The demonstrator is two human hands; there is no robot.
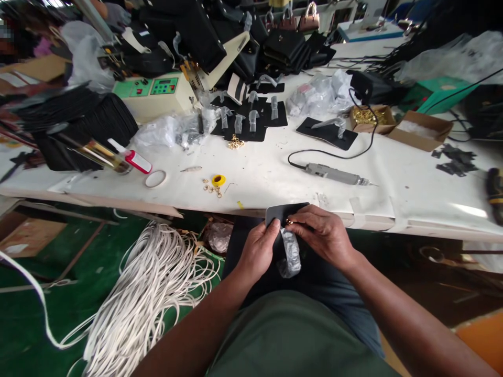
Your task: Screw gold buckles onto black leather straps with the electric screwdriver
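My left hand [256,252] grips a black flat panel [276,212] with rounded corners, held over my lap at the table's front edge. The thumb presses on its face. A strap wrapped in clear plastic [291,254] hangs from this panel between my hands. My right hand [325,234] pinches a small gold metal fitting [289,222] against the panel, beside my left thumb; the fingers partly cover it. On the table ahead lie several loose gold rings [218,192] around a yellow tape roll [218,180].
A grey electric screwdriver [334,174] with a black cord lies to the right. Farther back are several black panels with wrapped straps [255,135], a gold fittings pile [235,142] and an open carton [420,131]. White cord [137,298] is heaped on the floor at left.
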